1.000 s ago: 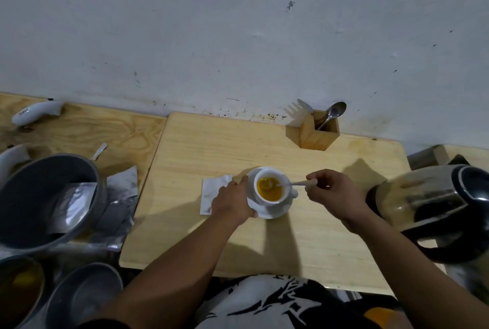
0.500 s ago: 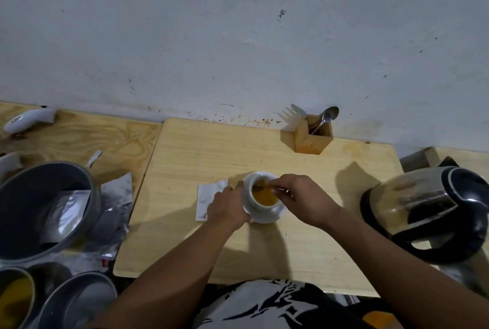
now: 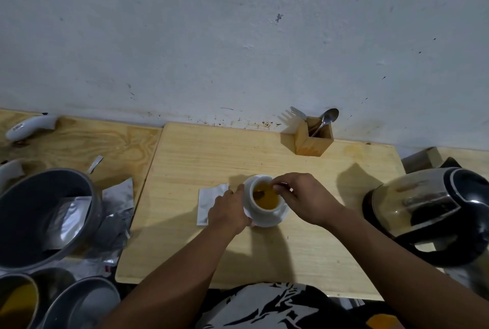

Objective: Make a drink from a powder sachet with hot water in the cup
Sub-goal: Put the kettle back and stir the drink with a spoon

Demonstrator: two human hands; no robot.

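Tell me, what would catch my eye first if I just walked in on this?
Probably the white cup of orange drink in the middle of the wooden board, with the left hand steadying it and the right hand stirring with a spoon. Next, the shiny kettle at the right edge. Then the clutter at the left: a grey pot with torn silver sachets beside it.

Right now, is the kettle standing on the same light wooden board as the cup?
No, the kettle stands off the board's right edge, while the cup sits mid-board.
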